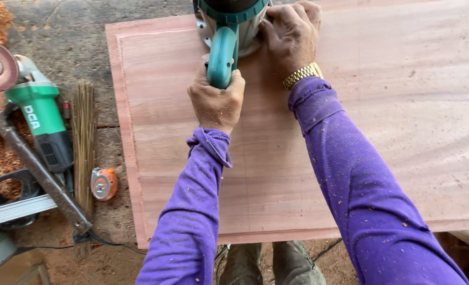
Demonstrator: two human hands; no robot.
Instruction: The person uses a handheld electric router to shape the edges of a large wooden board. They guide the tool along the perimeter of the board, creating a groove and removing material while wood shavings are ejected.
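Both hands steer a teal handheld router point(229, 31) along the reddish wooden panel point(350, 132).
Left hand point(217, 103) clenches the handle, right hand point(291, 34) grips the body (keeping the base flat seems wise).

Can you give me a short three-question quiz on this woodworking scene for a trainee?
1. True or false: both hands are on the teal power tool.
2. Multiple choice: the orange tape measure lies A) on the wooden panel, B) left of the panel beside the small broom, C) in the right hand.
3. Fill in: the left hand grips the tool's ____.

Key
1. True: the left hand wraps the handle and the right hand rests against the tool's body.
2. B
3. handle
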